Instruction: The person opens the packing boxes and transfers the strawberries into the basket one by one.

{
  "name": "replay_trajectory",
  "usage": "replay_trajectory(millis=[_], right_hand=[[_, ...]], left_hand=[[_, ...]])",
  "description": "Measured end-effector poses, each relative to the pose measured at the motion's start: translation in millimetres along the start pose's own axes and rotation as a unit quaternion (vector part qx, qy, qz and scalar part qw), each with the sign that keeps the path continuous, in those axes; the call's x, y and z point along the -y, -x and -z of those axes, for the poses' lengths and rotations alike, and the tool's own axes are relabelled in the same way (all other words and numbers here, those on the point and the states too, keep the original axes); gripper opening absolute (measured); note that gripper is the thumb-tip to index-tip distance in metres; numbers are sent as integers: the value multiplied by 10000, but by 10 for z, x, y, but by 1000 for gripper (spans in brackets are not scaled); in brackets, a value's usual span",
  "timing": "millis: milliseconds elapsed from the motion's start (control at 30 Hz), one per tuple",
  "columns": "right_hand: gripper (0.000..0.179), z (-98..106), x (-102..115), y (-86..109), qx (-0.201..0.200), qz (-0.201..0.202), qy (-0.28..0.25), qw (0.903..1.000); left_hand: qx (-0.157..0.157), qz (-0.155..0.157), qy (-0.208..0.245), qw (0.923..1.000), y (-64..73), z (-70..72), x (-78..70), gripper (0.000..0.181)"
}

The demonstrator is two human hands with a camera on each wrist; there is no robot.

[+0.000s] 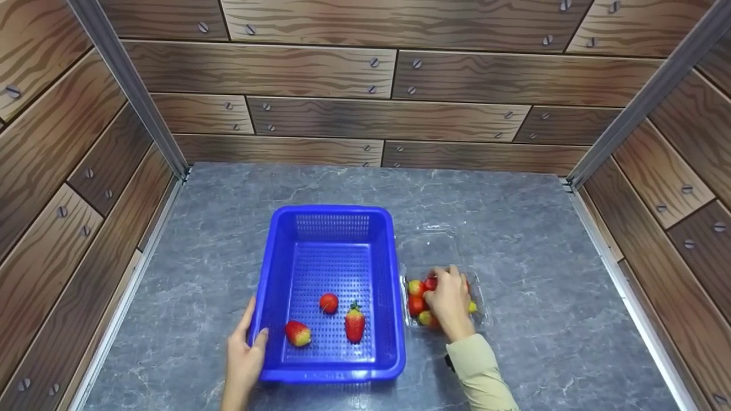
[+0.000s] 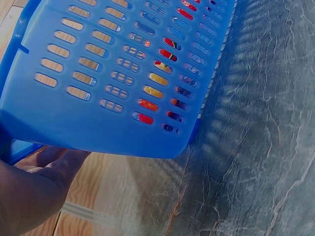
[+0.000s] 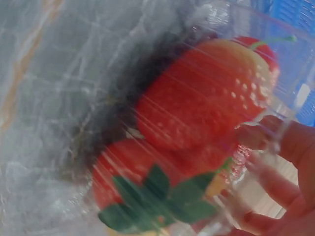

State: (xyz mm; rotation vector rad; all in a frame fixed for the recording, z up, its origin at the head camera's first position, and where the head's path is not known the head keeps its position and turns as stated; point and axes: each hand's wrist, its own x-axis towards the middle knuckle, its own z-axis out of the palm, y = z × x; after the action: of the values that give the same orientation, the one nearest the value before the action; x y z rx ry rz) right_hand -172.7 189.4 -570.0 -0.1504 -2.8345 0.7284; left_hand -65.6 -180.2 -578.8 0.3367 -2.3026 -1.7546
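My left hand (image 1: 246,351) grips the left rim of a blue plastic basket (image 1: 328,375), its thumb over the edge and the other fingers along the outer side. Inside the basket lie two strawberries (image 1: 354,326) and a small round red fruit (image 1: 328,303). To the right of it sits a clear plastic box (image 1: 482,314) full of red and yellow strawberries (image 1: 416,305). My right hand (image 1: 450,299) reaches down into this box, fingers bent among the fruit. In the right wrist view its blurred fingertips are at a bumpy red berry (image 3: 241,155); I cannot tell whether they pinch it.
The box's clear lid (image 1: 431,242) lies folded open behind it. Everything stands on a grey marbled tabletop (image 1: 542,245). Wood-patterned walls (image 1: 394,74) with metal corner posts enclose the table at the back, left and right.
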Motion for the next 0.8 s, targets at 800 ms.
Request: replay_trajectory(millis=[800], right_hand=[[32, 482, 586, -24, -23, 609, 13, 9981]], left_hand=[[1, -22, 72, 10000, -3, 2, 7, 66]])
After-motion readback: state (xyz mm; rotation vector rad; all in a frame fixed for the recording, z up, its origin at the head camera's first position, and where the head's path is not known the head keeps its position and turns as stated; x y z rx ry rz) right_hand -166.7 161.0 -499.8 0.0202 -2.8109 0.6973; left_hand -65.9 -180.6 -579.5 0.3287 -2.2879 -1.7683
